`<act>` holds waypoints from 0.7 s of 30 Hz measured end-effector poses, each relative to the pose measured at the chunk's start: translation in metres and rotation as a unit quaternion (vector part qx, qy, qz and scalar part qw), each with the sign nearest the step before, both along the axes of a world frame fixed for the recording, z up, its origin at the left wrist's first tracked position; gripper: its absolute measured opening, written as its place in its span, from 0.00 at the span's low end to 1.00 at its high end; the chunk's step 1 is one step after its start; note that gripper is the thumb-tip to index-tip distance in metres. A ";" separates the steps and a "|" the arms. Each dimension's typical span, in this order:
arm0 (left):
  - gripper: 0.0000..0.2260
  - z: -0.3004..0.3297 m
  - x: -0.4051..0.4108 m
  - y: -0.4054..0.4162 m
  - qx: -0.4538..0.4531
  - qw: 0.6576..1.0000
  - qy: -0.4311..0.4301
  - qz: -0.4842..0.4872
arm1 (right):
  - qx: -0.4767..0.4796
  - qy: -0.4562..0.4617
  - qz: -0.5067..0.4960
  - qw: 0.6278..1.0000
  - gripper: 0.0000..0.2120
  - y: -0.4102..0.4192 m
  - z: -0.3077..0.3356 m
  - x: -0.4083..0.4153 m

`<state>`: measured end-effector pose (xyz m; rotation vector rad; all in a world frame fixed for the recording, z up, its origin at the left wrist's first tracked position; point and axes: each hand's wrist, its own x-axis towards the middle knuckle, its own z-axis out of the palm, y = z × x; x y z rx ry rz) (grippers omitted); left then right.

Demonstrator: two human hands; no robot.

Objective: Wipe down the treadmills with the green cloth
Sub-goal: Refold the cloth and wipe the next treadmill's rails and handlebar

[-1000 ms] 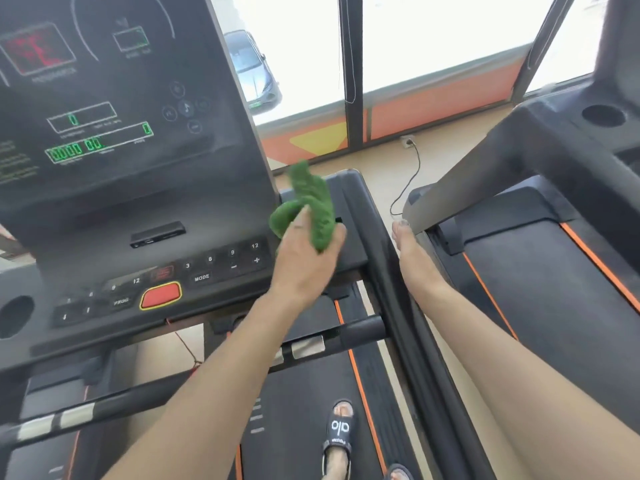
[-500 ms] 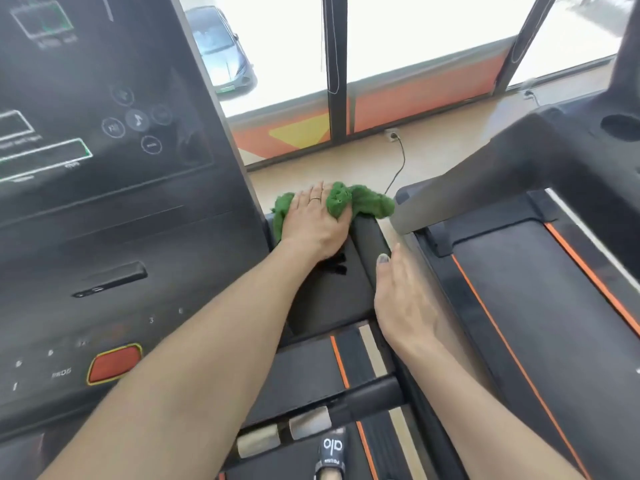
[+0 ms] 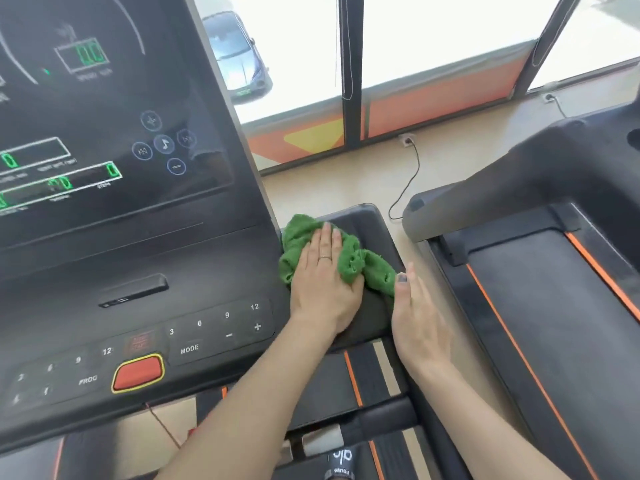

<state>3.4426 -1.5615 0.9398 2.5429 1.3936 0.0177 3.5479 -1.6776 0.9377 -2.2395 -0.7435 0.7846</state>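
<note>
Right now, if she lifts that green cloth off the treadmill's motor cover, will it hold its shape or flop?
The green cloth would likely flop: it lies bunched in soft folds under the left hand. Its nubby terry surface probably grips rather than slides on the motor cover. It looks light and should not roll or tip.

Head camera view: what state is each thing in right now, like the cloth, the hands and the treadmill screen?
Green cloth: bunched, pressed flat on the black motor cover.
Left hand: fingers straight, pressing the cloth.
Right hand: open, holding nothing, beside the cover's edge.
Treadmill console: switched on, green digits lit.
Red stop button: untouched.
Power cable: plugged into the wall socket.
</note>
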 end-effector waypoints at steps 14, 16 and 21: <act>0.37 -0.001 -0.057 -0.072 -0.027 0.999 -0.008 -0.034 | -0.010 -0.005 -0.002 1.000 0.32 0.002 0.002 0.000; 0.38 0.001 -0.032 -0.052 -0.018 1.000 -0.019 -0.015 | -0.011 -0.002 -0.008 1.000 0.35 0.003 0.003 -0.001; 0.35 0.010 0.044 0.029 -0.054 0.998 -0.031 0.018 | -0.020 -0.002 -0.022 1.000 0.29 0.005 0.006 0.001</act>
